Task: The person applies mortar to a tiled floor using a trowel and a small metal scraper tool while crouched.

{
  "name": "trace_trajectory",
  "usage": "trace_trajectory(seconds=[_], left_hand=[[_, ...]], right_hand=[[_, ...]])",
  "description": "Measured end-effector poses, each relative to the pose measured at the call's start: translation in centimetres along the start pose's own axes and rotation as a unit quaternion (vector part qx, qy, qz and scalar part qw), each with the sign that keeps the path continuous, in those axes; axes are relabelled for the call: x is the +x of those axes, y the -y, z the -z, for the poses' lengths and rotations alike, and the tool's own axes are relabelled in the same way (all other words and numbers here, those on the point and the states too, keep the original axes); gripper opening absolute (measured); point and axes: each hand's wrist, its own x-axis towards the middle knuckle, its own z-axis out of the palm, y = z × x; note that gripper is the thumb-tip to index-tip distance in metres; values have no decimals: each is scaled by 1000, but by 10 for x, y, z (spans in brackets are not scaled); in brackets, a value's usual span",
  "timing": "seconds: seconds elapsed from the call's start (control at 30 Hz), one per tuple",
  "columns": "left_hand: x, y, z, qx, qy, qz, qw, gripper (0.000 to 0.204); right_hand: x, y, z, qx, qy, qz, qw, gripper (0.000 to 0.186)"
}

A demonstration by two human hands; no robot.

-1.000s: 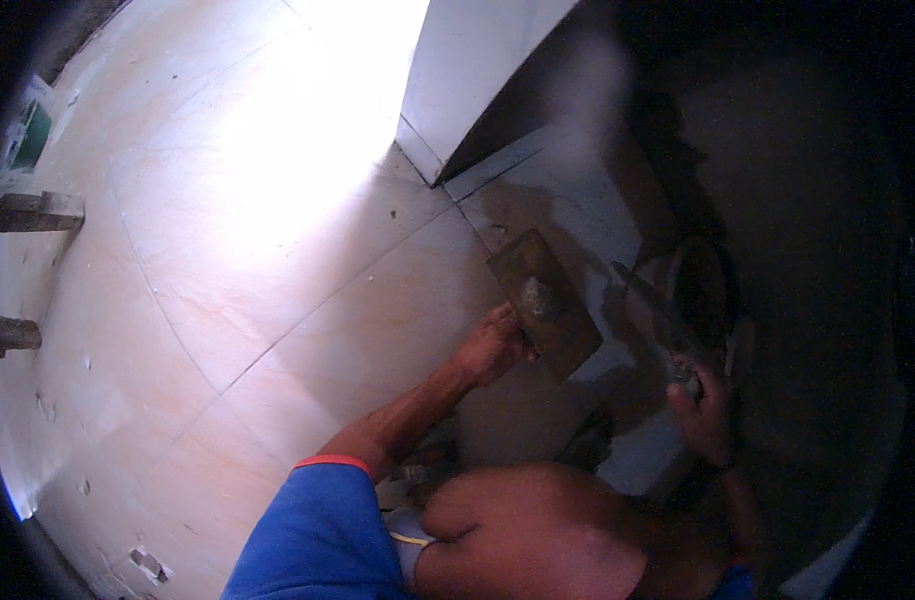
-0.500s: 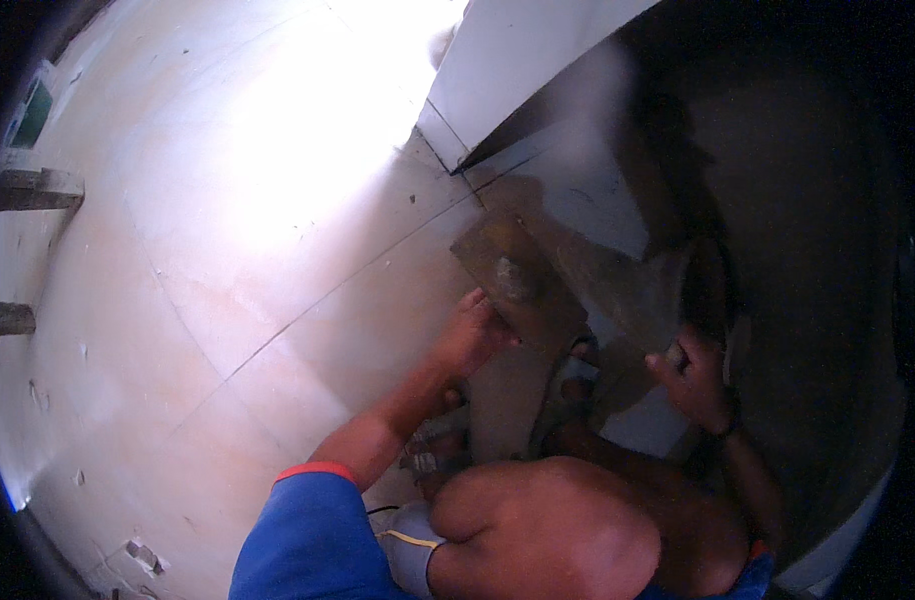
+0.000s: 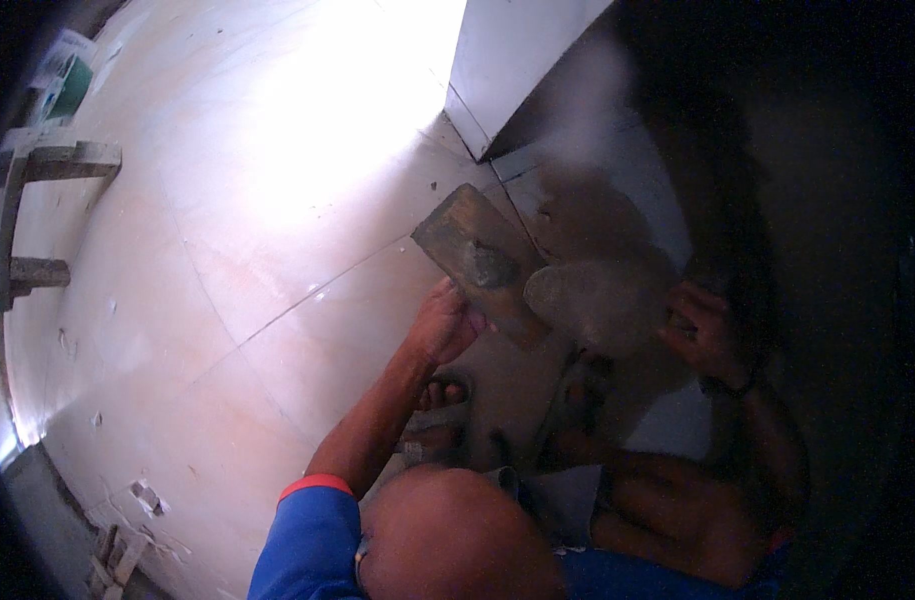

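My left hand (image 3: 445, 325) is closed at the near-left edge of a brownish rectangular mortar board (image 3: 459, 212), held above the floor. A grey lump of mortar (image 3: 489, 264) lies on the middle of the board. In the dimmer area to the right, my right hand (image 3: 707, 330) is wrapped round the handle end of a trowel (image 3: 592, 300). Its broad grey blade has a rounded tip pointing left, close to the board's right edge. Poor light hides whether blade and board touch.
Pale tiles (image 3: 227, 270) make up the floor, brightly lit at the upper left. A white panel corner (image 3: 492, 90) juts in at the top. Wooden pieces (image 3: 72, 160) and a green item (image 3: 69, 90) stand at the far left. My sandalled feet (image 3: 442, 395) are below the board.
The trowel blade has swung round toward the board, with my right hand moving slightly up. My left hand and the board have shifted a little left. The whole view has also shifted.
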Motion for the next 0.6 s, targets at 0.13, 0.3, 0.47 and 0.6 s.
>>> trace_trajectory(seconds=[0.13,0.3,0.47,0.6], left_hand=[[1,-3,-19,-4,-40,-8,999,22],[0,-3,-18,18,-19,-53,998,23],[-8,0,-36,0,-54,-68,996,23],[-6,1,-40,18,-36,-83,996,24]], right_hand=[[19,-25,2,-75,-20,70,994,35],[56,-37,-4,-88,5,106,990,33],[87,-31,-7,11,56,158,986,34],[88,-46,-26,29,-1,214,976,35]])
